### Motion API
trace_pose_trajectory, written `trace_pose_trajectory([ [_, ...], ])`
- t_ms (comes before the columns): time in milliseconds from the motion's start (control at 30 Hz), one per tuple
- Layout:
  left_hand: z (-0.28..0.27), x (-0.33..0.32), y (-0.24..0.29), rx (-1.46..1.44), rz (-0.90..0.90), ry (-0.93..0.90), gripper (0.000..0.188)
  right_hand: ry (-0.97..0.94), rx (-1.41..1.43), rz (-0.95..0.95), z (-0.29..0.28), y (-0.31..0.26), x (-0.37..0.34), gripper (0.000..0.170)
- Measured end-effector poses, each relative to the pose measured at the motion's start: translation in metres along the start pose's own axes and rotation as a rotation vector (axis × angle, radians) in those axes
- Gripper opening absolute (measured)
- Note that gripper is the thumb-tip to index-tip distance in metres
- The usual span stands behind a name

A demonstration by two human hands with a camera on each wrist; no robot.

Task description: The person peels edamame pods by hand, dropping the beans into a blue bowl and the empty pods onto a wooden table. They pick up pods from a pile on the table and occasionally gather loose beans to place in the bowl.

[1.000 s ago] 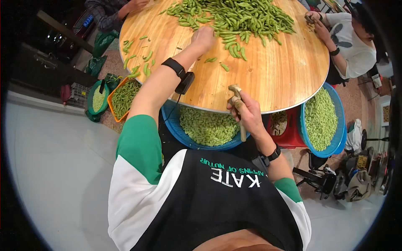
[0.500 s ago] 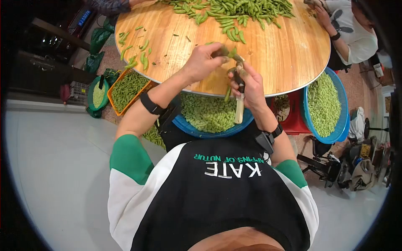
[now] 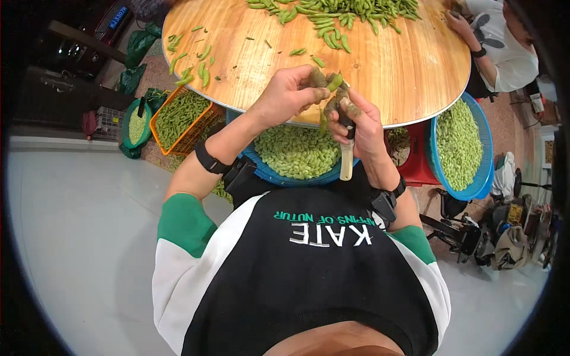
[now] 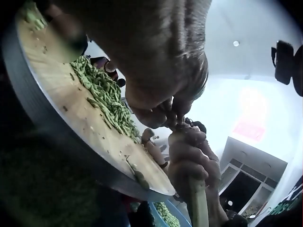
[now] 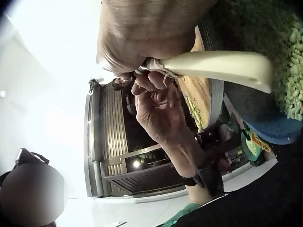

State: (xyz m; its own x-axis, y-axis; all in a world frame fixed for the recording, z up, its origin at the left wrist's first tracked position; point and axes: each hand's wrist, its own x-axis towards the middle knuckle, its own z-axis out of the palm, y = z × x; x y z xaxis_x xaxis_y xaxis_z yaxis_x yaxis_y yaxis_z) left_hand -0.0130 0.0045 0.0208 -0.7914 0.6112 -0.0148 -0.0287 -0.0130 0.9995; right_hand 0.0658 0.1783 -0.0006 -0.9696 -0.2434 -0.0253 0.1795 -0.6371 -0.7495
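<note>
Head view: your left hand (image 3: pixel 291 98) is bent inward over the near edge of the round wooden desk (image 3: pixel 261 65), thumb and fingers pinching a green pod (image 3: pixel 335 82). The pod's far end meets the fingers of your right hand (image 3: pixel 363 127), so the two hands practically touch. Your right hand is curled firmly round a tool with a pale handle (image 3: pixel 347 161), which sticks out below the fist toward your chest; the right wrist view shows that handle as smooth and slightly curved. Its working end is hidden among your fingers. A second pod (image 3: pixel 323 121) hangs just beside your right fingers, though you cannot tell what holds it.

Beyond your hands, a heap of pods (image 3: pixel 356 10) covers the far part of the desk, and loose pods (image 3: pixel 203 71) lie toward its left edge. Under the near edge sits a blue basin (image 3: pixel 273 177) of pale green beans (image 3: pixel 297 155). An orange crate (image 3: pixel 189 137) of pods stands to your left, a blue tub (image 3: pixel 488 139) of beans to your right.
</note>
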Motion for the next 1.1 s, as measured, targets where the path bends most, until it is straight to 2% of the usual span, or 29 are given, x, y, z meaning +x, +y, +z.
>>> trace_pose_trajectory([
  [133,-0.001,-0.004,-0.005,-0.006,0.018,-0.010,0.008,0.004,-0.077,-0.020,0.002,-0.001,-0.006,0.023],
  [267,-0.002,-0.009,-0.008,-0.227,-0.028,-0.078,0.009,0.029,-0.174,-0.036,0.004,-0.002,-0.012,0.020],
  [333,-0.002,-0.012,-0.011,-0.328,-0.069,-0.109,0.009,-0.047,0.031,0.051,0.001,-0.003,-0.016,0.018],
  [400,-0.001,-0.015,-0.020,-0.722,-0.230,-0.258,0.010,-0.075,0.117,0.098,0.002,-0.002,-0.019,0.018],
  [433,0.000,-0.016,-0.025,-0.809,-0.220,-0.331,0.011,-0.099,0.202,0.139,0.002,-0.003,-0.020,0.017],
  [567,0.006,-0.020,-0.025,-0.832,-0.269,-0.267,0.012,-0.123,0.270,0.137,-0.001,0.001,-0.018,0.015],
  [633,0.011,-0.022,-0.017,0.074,0.076,0.025,0.010,0.009,0.391,0.195,-0.001,0.001,-0.015,0.014],
  [667,0.013,-0.023,-0.014,0.074,0.076,0.024,0.010,0.009,0.391,0.193,-0.002,0.003,-0.015,0.014],
  [733,0.016,-0.027,-0.008,0.826,0.641,0.167,0.010,-0.055,0.474,0.173,-0.004,0.010,-0.015,0.013],
  [800,0.017,-0.031,-0.004,0.875,0.705,0.177,0.017,-0.060,0.487,0.197,-0.001,0.009,-0.015,0.013],
  [867,0.016,-0.034,-0.004,1.087,0.768,0.187,0.019,-0.066,0.497,0.219,0.002,0.007,-0.013,0.012],
  [1000,0.015,-0.031,-0.012,1.136,0.889,0.264,0.017,-0.088,0.581,0.239,0.012,0.005,-0.014,0.013],
  [1067,0.017,-0.033,-0.009,0.780,0.805,0.257,0.011,-0.105,0.599,0.240,0.012,0.005,-0.016,0.014],
  [1100,0.018,-0.034,-0.007,0.780,0.805,0.257,0.011,-0.108,0.593,0.234,0.011,0.006,-0.016,0.018],
])
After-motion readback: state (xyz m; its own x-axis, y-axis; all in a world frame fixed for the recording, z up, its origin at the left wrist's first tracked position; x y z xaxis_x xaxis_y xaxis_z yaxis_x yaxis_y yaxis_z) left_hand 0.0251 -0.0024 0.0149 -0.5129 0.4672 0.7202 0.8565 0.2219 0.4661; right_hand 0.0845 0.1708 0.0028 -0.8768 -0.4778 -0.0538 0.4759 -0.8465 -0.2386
